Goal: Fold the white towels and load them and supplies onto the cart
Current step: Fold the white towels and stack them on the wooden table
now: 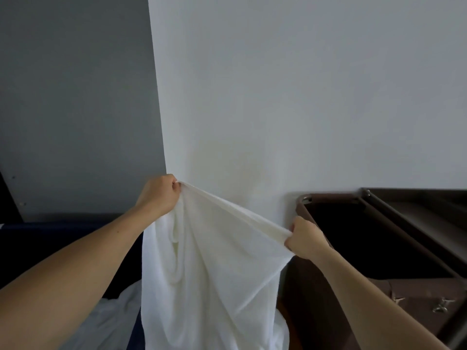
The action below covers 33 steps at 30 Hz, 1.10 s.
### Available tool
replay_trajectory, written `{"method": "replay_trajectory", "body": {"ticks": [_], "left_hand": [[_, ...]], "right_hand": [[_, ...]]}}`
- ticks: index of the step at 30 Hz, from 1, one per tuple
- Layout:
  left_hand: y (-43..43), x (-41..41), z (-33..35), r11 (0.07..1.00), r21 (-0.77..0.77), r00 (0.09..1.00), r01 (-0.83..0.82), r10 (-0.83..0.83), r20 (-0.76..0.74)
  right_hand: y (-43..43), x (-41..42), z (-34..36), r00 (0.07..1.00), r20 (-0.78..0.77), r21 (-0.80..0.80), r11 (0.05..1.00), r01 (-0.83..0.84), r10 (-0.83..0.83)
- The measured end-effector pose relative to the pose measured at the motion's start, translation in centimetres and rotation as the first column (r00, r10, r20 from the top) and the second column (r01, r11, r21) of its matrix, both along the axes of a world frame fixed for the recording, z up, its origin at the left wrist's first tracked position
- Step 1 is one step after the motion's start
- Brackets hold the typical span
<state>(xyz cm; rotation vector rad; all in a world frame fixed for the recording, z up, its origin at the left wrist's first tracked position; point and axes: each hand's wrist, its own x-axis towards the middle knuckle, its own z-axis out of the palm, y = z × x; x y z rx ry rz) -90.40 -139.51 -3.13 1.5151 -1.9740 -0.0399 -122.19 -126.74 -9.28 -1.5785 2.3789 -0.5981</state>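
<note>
One towel in the air and nothing folded that I can see, so I'd call this the early part of the job. Biggest thing in front of us is the white wall (pixel 303 97), with a grey panel (pixel 75 97) to its left. Neither matters for the task.

Down at the right is the brown cart (pixel 328 197), close against the wall. Its near section is a deep dark opening and I can't tell what, if anything, is in it. The shelf part further right is only partly in view, and no folded towels or supplies show on the bit I can see. So my read is that loading hasn't started.

Then the white towel (pixel 202 274) itself. It hangs between the cart and a dark blue surface (pixel 63 236) on the left, top edge pulled taut, the rest drooping in loose folds. No proper fold made in it yet by the look of it. Lower left, more white cloth (pixel 113 319) lies rumpled on that blue surface, which I'd guess is more towels waiting.

Hands last. The left hand (pixel 159 195) is up higher, fingers curled tight round one top corner. The right hand (pixel 305 239) is lower, just beside the cart's rim, gripping the other end of that edge the same way. Together they hold the towel spread, which reads like lining it up for a first fold
</note>
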Motion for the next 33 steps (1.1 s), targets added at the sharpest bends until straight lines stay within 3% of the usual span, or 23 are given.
{"method": "replay_trajectory", "body": {"ticks": [1,2,5,6,9,12,16,18,20,24,26,30,33], "left_hand": [[-0.1,0.0,0.0,1.0,0.001,1.0,-0.002,0.002,0.01],[-0.3,0.2,-0.1,1.0,0.001,1.0,-0.009,0.009,0.024],[-0.7,1.1,-0.4,0.998,0.008,0.995,-0.063,0.062,0.077],[-0.8,1.4,-0.6,0.997,0.014,0.993,-0.073,0.072,0.096],[-1.0,1.7,-1.3,0.997,0.03,0.991,-0.074,0.07,0.115],[-0.9,1.8,-1.8,0.996,0.043,0.992,-0.072,0.066,0.11],[-1.1,1.8,-1.6,0.996,0.049,0.992,-0.075,0.07,0.104],[-1.2,1.9,-1.4,0.996,0.043,0.991,-0.08,0.075,0.108],[-1.4,2.2,-1.5,0.996,0.044,0.991,-0.08,0.075,0.11],[-1.7,2.4,-1.7,0.995,0.047,0.992,-0.087,0.082,0.094],[-1.6,2.3,-1.8,0.995,0.05,0.992,-0.083,0.078,0.096],[-1.6,2.1,-2.0,0.996,0.048,0.991,-0.072,0.066,0.116],[-1.8,2.0,-2.0,0.996,0.05,0.991,-0.069,0.063,0.117]], "right_hand": [[0.1,-0.2,-0.2,0.998,-0.058,0.063,0.998,0.001,0.002],[0.2,-0.4,-0.2,1.0,-0.007,0.11,0.994,-0.011,0.011],[0.7,-0.4,1.3,0.909,0.409,0.115,0.984,-0.139,0.08],[1.0,-0.4,2.1,0.87,0.479,0.071,0.983,-0.171,0.117],[1.8,-0.6,3.7,0.797,0.552,-0.031,0.961,-0.273,0.245],[2.4,-0.7,3.7,0.719,0.642,0.018,0.932,-0.363,0.268],[2.2,-1.2,2.8,0.783,0.584,-0.043,0.971,-0.236,0.216],[2.2,-1.4,2.5,0.756,0.6,-0.118,0.964,-0.24,0.262],[2.3,-1.4,2.3,0.804,0.491,-0.185,0.942,-0.281,0.336],[2.5,-0.8,2.2,0.871,0.221,-0.078,0.898,-0.433,0.439],[2.8,-0.7,2.3,0.869,0.172,-0.045,0.885,-0.463,0.464],[2.8,-0.6,2.5,0.864,0.08,-0.132,0.865,-0.485,0.496],[2.6,-0.8,2.4,0.877,0.023,-0.083,0.875,-0.476,0.48]]}}
